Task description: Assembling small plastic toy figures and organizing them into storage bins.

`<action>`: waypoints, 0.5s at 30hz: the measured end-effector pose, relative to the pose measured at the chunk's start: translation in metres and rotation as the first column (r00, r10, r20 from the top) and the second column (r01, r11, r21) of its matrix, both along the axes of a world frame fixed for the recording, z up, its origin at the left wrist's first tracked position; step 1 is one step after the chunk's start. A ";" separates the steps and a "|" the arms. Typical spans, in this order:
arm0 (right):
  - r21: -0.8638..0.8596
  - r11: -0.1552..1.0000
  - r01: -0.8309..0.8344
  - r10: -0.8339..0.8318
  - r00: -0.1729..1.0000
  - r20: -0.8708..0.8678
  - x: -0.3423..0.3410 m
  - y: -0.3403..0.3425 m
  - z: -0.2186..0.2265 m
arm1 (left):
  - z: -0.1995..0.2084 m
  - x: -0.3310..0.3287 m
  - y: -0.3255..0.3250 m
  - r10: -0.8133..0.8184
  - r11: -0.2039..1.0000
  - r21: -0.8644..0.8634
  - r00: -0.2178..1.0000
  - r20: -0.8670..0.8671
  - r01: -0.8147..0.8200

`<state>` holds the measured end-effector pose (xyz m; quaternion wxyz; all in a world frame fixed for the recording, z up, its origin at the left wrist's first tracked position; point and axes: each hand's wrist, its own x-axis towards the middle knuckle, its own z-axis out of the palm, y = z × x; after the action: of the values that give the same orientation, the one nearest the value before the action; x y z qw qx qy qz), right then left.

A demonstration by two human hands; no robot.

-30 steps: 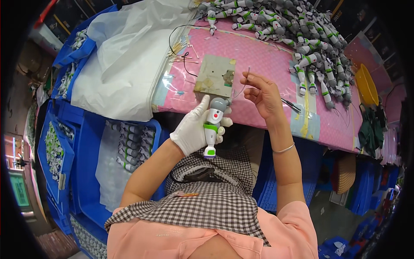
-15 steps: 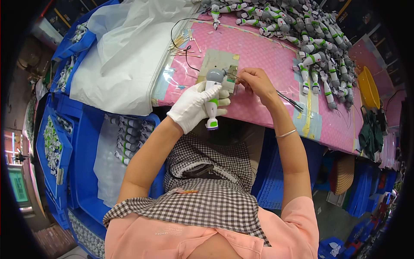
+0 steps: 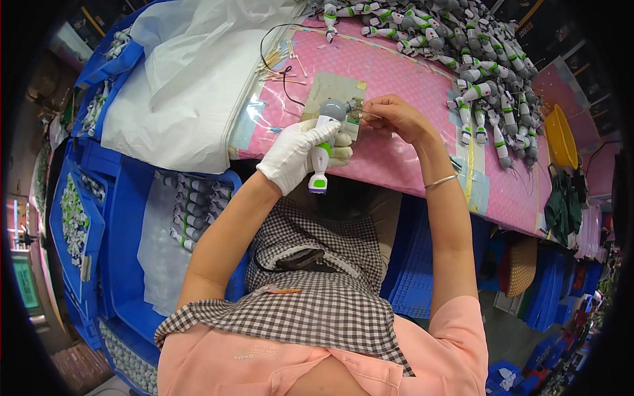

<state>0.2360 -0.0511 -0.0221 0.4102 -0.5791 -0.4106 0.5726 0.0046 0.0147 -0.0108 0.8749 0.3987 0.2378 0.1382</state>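
My left hand (image 3: pixel 298 153), in a white glove, is closed around a toy leg (image 3: pixel 321 158). The leg is white with green bands, a dark purple sole toward me and a grey ball-shaped top. That grey end is up against a small metal fixture (image 3: pixel 356 109) on a greyish base plate (image 3: pixel 333 84). My bare right hand (image 3: pixel 396 119) is just right of the fixture, thumb and forefinger pinched together. A thin line shows at its fingertips, too fine to name. Dark tweezers (image 3: pixel 457 162) lie partly hidden behind my right wrist.
Many similar toy legs (image 3: pixel 475 59) are heaped at the far right of the pink-covered table (image 3: pixel 403 72). Cotton swabs (image 3: pixel 272 61) and a black cable (image 3: pixel 263 45) lie near white sheeting (image 3: pixel 178 86). Blue bins (image 3: pixel 125 251) holding parts stand at left; a yellow basin (image 3: pixel 561 137) is at right.
The toy leg has tilted, its grey top shifting right toward the fixture and its sole end left. My right hand has shifted slightly and its wrist now covers most of the tweezers.
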 end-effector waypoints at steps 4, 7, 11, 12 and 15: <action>0.004 0.997 0.080 -0.080 0.992 0.100 -0.011 -0.007 0.005 | 0.001 0.002 -0.003 0.006 1.000 -0.005 0.999 0.031 -0.006; 0.085 0.953 0.290 -0.300 0.943 0.143 -0.024 -0.019 -0.004 | -0.001 0.003 -0.005 -0.013 1.000 -0.012 0.996 0.088 0.014; 0.108 0.784 0.611 -0.590 0.788 -0.177 -0.013 -0.047 0.021 | 0.015 -0.048 0.001 0.024 0.997 -0.072 0.999 0.039 -0.021; 0.175 0.683 0.709 -0.667 0.703 -0.247 0.000 -0.048 0.017 | 0.017 -0.078 0.004 0.142 0.989 0.026 0.990 0.013 -0.143; 0.228 0.324 0.918 -0.812 0.394 -0.430 0.065 -0.031 -0.031 | 0.017 -0.179 0.012 0.579 0.773 0.377 0.810 -0.089 -0.511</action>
<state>0.3007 -0.0816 -0.0533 0.8151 -0.5277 -0.0969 0.2186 -0.1747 0.0265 0.0059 0.6871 0.4665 0.4030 0.3846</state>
